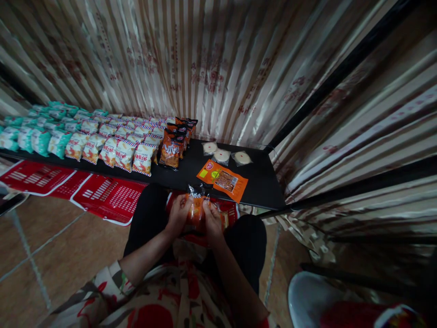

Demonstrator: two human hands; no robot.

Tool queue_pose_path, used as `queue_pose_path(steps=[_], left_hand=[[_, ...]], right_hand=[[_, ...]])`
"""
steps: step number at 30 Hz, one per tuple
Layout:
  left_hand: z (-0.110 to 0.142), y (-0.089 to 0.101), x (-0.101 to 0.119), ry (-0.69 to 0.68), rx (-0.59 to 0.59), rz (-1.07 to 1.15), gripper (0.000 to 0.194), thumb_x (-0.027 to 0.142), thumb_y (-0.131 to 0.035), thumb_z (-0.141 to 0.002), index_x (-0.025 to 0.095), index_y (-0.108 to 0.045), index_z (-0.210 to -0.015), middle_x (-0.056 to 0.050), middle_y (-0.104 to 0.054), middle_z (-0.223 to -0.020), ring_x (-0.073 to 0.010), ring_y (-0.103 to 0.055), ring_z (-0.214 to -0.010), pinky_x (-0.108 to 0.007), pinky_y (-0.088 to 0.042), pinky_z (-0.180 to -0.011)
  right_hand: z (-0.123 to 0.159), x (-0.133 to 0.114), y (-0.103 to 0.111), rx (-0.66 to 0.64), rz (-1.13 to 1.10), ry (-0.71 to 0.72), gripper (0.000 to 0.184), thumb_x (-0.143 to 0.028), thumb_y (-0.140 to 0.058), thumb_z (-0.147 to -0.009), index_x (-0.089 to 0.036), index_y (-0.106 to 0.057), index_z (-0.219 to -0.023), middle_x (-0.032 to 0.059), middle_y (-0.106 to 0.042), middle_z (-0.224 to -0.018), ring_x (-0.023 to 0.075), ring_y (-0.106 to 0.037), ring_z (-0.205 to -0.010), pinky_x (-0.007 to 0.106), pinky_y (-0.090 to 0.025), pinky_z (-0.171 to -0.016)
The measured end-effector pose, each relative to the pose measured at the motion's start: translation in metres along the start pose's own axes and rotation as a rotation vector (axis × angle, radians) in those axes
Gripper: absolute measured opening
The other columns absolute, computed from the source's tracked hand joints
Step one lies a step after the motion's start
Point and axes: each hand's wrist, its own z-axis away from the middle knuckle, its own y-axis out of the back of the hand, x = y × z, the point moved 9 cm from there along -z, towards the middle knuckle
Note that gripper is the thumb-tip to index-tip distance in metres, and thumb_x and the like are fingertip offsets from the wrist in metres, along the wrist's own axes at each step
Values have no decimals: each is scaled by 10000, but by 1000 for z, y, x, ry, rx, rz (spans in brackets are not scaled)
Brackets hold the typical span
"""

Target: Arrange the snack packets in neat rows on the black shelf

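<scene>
Between my knees I hold an orange and black snack bag (196, 210) with both hands. My left hand (179, 214) is closed on its left side, and my right hand (212, 216) grips its right side, thumbs on the front. Beneath it, a red package (232, 208) lies on my lap, largely covered by my hands and the bag. Just beyond, on the black shelf (266, 182), lies a flat orange packet of brown sticks (223, 179). Similar orange and black bags (170, 148) stand in a short row to the left of it.
White snack bags (116, 152) and teal bags (41, 139) fill the shelf's left side in rows. Round white wrapped pieces (221, 156) lie at the back right. Red printed sheets (105, 196) hang below. A striped curtain (218, 68) and black poles (327, 82) surround the shelf.
</scene>
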Motion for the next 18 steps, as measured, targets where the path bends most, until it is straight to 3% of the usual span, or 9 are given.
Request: queue_pose_path(steps=[9,14,18], left_hand=[[4,-4,-5,36,-65,-86,292,320,-730,-605,202,-665,-865,-42,-681,-804,-220,-626,-747,-313,-476,-693],[-1,6,-5,2,-5,-105,298,319,-729,-606,182,-662,-862,-51,-677,-801,-222,-630,-760,-319,-476,-716],[-7,9,-1,6,10,-38,295,345,-712,-634,171,-651,-864,-45,-674,-803,-202,-633,-769,-293,-479,-714]], right_hand=[[-21,0,7,47,40,27,251,-488,-650,-691,-276,-692,-820,-55,-701,-726,134,-616,-596,229,-466,-551],[-14,-11,-12,-94,39,20,290,-514,-639,-709,-262,-685,-845,-39,-704,-746,148,-628,-627,261,-486,-610],[-3,-10,-21,-180,12,-32,300,-439,-705,-672,-245,-681,-898,-14,-719,-841,168,-651,-716,286,-506,-691]])
